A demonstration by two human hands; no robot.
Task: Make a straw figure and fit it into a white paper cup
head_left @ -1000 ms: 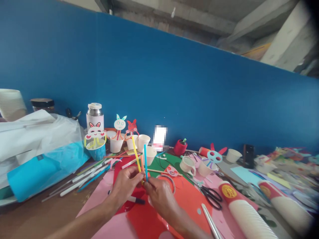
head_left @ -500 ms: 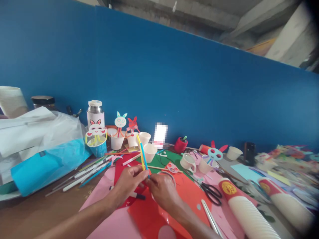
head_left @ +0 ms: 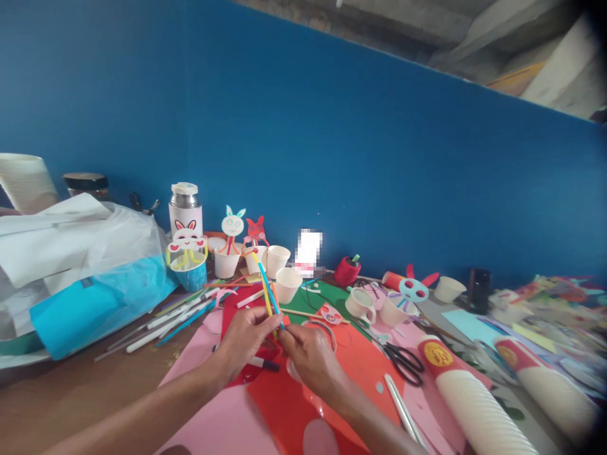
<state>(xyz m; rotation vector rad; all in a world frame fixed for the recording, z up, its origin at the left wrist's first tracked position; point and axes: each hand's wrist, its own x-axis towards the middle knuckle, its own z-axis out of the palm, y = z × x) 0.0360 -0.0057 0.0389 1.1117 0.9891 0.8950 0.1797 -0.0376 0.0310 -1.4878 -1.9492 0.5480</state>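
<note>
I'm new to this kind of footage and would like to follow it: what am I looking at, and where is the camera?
There is no machine here: a person works with two bare hands, seen from a camera worn on their head, looking forward and down. The left hand and right hand together hold a thin yellow strip and blue strip. Around them lie red paper, pink paper and black-handled scissors. Beyond stand a white cup and a flask.

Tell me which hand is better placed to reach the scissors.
Probably the right hand: the scissors lie on its side, and the left hand is farther off. Both hands hold the strips, though, so neither is free.
</note>
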